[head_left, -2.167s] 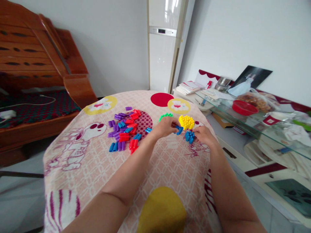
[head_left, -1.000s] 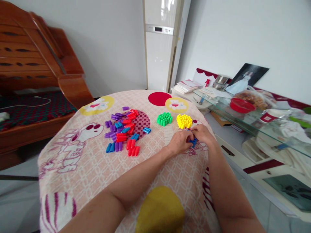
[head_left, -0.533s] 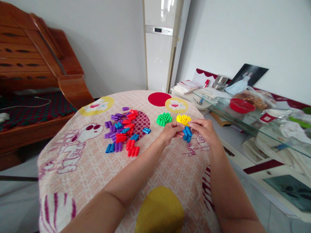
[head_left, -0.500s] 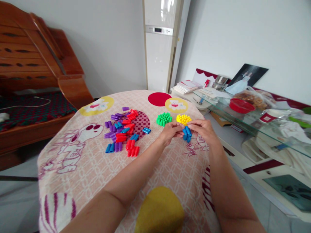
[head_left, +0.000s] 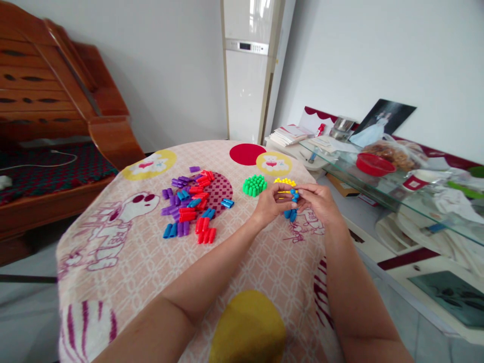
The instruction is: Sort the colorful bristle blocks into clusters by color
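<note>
My left hand and my right hand meet at the right side of the table, fingertips closed on small blue plastic bullet-shaped pieces. Just below the fingers more blue pieces show; whether they rest on the cloth or hang from the held ones I cannot tell. Behind my hands a cluster of yellow pieces is partly hidden. To its left stands a round cluster of green pieces, upright and packed together.
Loose red pieces, purple pieces and blue pieces lie spread on the left of the patterned tablecloth. One blue pair lies apart. A cluttered glass shelf borders the right; a wooden bench stands left.
My left hand has turned and its fingers now lie across the blue pieces, covering more of them. The held blue pieces have tilted so their ends show; the loose pieces stay put.
</note>
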`<state>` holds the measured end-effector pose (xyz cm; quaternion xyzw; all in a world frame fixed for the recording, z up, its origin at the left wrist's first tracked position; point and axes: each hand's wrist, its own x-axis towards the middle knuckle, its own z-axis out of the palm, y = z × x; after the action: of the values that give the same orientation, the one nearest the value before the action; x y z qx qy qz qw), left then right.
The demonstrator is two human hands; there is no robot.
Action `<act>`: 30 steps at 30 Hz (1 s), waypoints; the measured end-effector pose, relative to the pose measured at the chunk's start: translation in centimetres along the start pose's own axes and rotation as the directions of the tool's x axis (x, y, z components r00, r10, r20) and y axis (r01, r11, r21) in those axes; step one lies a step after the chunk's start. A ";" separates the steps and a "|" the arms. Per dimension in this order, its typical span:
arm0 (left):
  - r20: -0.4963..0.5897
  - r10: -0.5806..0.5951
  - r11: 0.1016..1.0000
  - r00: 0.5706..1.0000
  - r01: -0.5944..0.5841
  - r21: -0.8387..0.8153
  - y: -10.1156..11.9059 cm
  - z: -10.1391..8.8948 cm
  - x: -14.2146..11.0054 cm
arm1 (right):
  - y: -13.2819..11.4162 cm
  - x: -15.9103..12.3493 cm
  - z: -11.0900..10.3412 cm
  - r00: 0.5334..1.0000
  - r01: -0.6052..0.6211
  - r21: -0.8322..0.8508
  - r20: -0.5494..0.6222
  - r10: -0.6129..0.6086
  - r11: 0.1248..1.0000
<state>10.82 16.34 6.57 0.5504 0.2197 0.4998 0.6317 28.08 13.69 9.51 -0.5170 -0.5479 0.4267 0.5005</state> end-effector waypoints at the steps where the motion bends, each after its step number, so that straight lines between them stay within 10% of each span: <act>1: -0.006 0.024 0.999 1.000 -0.023 0.042 -0.1 0.1 -0.1 | -0.1 0.0 0.1 1.000 0.001 0.009 -0.001 -0.001 1.000; 8: -0.084 0.152 0.948 0.985 -0.121 0.294 -0.1 0.4 -0.7 | -0.4 -0.2 0.3 0.999 -0.037 -0.008 0.037 0.037 0.999; 13: 0.019 0.226 0.788 0.974 -0.194 0.585 0.4 0.4 -0.9 | -0.2 0.1 0.1 0.990 -0.007 -0.015 -0.140 0.005 1.000; 22: 0.264 0.075 0.496 0.961 -0.266 0.827 -0.9 2.5 -2.8 | -0.1 0.6 -0.3 0.888 -0.058 -0.032 -0.458 0.037 0.998; 30: 0.278 -0.099 0.238 0.955 -0.249 0.939 -1.7 3.3 -3.0 | 1.3 0.7 -0.8 0.921 -0.362 -0.449 -0.305 0.240 0.817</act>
<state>12.94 12.31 5.16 0.8960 0.3618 0.2043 0.1568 29.11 14.50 8.40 -0.7554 -0.4865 0.2812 0.3372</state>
